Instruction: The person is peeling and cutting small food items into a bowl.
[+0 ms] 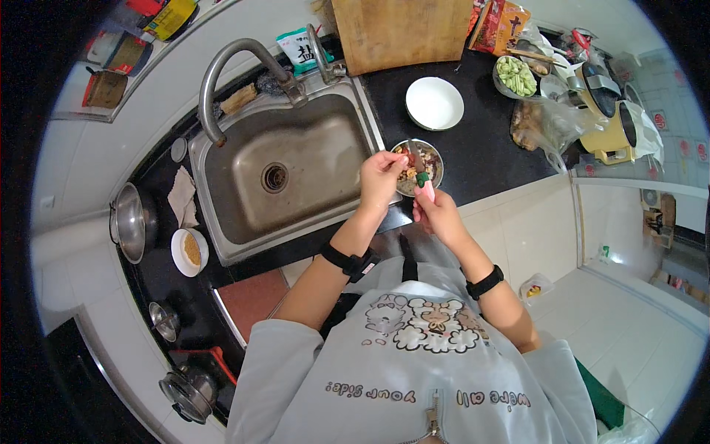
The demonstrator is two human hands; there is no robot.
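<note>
My right hand grips a paring knife by its pink and green handle, blade pointing away from me. The blade lies over a metal bowl of mixed grains, nuts and reddish pieces. At the bowl's left side, my left hand pinches a small reddish food piece between thumb and fingers, close to the blade. The fingers partly hide the piece, so its exact kind is unclear. Just beyond stands a white bowl, with nothing visible inside.
A stainless steel sink with a curved faucet lies left. A wooden cutting board leans behind. At right are a bowl of sliced green vegetable, plastic bags and a yellow pitcher. Pots and bowls line the left counter.
</note>
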